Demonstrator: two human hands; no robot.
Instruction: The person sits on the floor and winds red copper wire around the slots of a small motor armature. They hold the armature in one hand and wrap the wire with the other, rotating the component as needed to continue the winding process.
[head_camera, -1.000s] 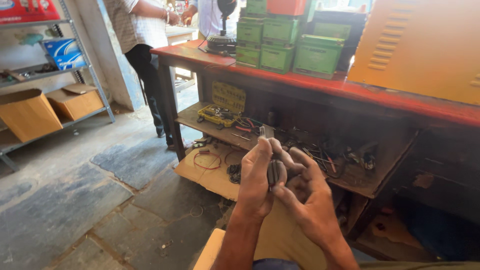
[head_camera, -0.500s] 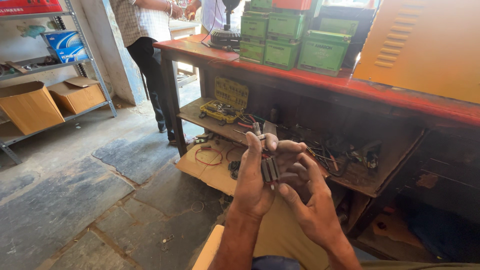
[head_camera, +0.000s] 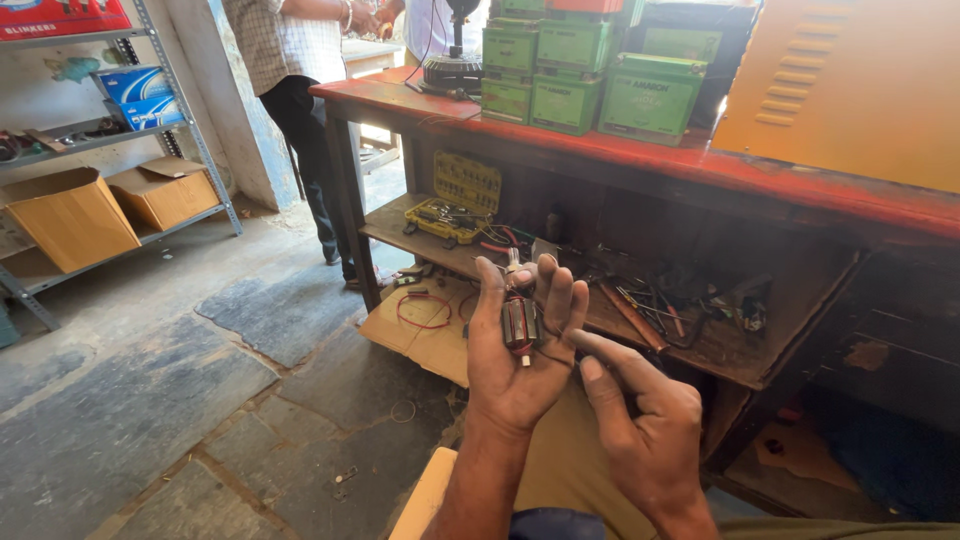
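My left hand (head_camera: 515, 355) is raised palm-up and holds a small motor armature (head_camera: 520, 320) upright between its fingers; the part has copper-coloured windings and a thin metal shaft sticking out at both ends. My right hand (head_camera: 640, 430) sits just below and to the right, fingers apart, its index finger pointing at the armature without gripping it. Both hands hover in front of the lower shelf (head_camera: 700, 345) of a red workbench (head_camera: 620, 150).
The lower shelf carries tangled wires, tools and a yellow bit case (head_camera: 460, 195). Green boxes (head_camera: 590, 80) are stacked on the bench top beside a large orange metal cabinet (head_camera: 850, 85). A person (head_camera: 300, 110) stands at the bench's far end. Cardboard boxes (head_camera: 110, 205) rest on a metal rack.
My right hand has let go of the armature and dropped lower right, now only pointing. The left hand keeps holding it upright.
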